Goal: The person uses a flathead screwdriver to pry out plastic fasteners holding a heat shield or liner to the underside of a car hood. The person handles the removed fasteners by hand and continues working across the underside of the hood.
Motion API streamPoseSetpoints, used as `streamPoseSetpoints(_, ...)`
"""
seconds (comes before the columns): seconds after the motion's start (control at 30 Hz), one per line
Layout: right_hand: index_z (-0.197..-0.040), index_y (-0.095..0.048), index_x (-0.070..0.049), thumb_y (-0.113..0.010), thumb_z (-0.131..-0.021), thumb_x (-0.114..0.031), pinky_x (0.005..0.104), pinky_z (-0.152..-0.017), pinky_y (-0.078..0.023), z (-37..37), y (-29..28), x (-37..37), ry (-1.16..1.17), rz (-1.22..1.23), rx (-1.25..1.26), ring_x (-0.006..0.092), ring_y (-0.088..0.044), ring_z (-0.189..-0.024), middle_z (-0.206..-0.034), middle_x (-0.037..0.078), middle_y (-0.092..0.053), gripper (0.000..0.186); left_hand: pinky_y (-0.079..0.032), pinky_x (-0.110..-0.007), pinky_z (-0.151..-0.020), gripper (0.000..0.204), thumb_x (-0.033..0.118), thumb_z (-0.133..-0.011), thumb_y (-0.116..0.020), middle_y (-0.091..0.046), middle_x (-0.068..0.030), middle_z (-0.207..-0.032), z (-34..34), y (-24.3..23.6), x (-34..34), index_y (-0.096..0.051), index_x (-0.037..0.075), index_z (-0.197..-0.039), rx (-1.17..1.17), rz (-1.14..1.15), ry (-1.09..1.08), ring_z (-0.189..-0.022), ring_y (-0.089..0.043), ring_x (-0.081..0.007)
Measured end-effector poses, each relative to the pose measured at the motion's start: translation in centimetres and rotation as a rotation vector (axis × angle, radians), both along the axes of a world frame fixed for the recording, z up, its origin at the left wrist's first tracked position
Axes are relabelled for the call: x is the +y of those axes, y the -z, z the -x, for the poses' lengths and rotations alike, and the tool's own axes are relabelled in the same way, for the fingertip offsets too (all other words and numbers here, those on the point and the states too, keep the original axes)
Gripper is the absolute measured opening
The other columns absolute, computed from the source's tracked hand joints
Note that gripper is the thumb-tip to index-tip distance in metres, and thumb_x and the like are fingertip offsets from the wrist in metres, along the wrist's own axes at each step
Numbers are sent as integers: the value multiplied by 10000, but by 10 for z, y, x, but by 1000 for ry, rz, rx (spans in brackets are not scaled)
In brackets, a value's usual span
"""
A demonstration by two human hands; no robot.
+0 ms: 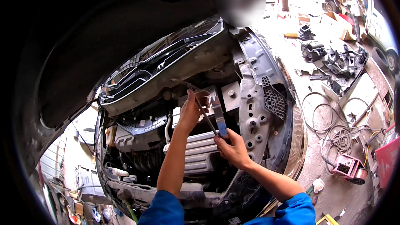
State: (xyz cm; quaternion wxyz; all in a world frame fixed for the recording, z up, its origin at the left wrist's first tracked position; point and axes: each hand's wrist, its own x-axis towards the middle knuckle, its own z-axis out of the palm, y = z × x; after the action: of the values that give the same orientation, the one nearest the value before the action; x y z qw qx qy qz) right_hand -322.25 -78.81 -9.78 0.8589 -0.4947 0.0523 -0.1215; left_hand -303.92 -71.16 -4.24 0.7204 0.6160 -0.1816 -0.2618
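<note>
I work over the open engine bay [196, 150] of a car. My left hand [192, 110] is curled around a long, thin, dark metal rod [206, 117], whose upper end points to the far left. The thumb and fingers of my right hand [234, 148] close on the near end of a flat grey-blue metal strip [220, 118], with the rod's near end against the thumb. The strip runs up beside a pale box [231, 94]. Below my hands lies a ribbed silver metal cover [196, 154]. What the far ends rest against is hard to make out.
The raised hood [83, 58] fills the upper left. Wiper arms [166, 52] lie along the windshield base. On the floor to the right are black car parts [333, 60], coiled cables [341, 139] and a pink machine [349, 168]. The front bumper [298, 141] curves along the right.
</note>
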Motion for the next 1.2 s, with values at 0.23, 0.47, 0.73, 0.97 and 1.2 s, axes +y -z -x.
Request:
streamPoseSetpoints(0.23,-1026,-512,-40,-598,-983,-159,228,-417,-315,-2,-10,-32,95,-214,-58,62,-405,-476,-631,-13,-457,153,-527,-305,-682,335,185,-883,-702,-637,-92,-893,-124,95,-19,-630,25,-1168,-540,-554,-111,-784,-631,-166)
streamPoseSetpoints(0.47,-947,-526,-51,-606,-980,-169,218,-432,-329,-3,-6,-43,155,-290,-4,54,-431,-499,-644,-29,-483,146,-546,-343,-669,216,41,-843,-639,-693,-150,-859,-172,125,-48,-721,55,-1041,-901,-659,-187,-701,-671,-240)
streamPoseSetpoints(0.73,-1002,-516,-31,-629,-965,-188,229,-408,-337,-3,-14,-48,190,-353,54,75,-429,-462,-615,1,-477,196,-573,-261,-607,228,47,-939,-617,-700,-133,-944,-146,98,-19,-641,-28,-1154,-89,-214,-41,-694,-664,-158)
streamPoseSetpoints(0.97,-1008,-509,-26,-620,-968,-173,233,-408,-343,-2,-13,-47,195,-297,23,69,-408,-465,-630,-1,-469,188,-540,-232,-573,221,57,-930,-637,-702,-130,-932,-132,71,-3,-646,-17,-1138,44,-146,61,-643,-628,-119)
streamPoseSetpoints(1.2,-999,-506,-28,-614,-968,-163,236,-406,-341,-2,-14,-47,208,-311,22,76,-411,-453,-622,0,-468,176,-510,-219,-546,186,65,-914,-658,-700,-104,-892,-135,72,0,-662,1,-1088,68,-214,39,-612,-615,-102)
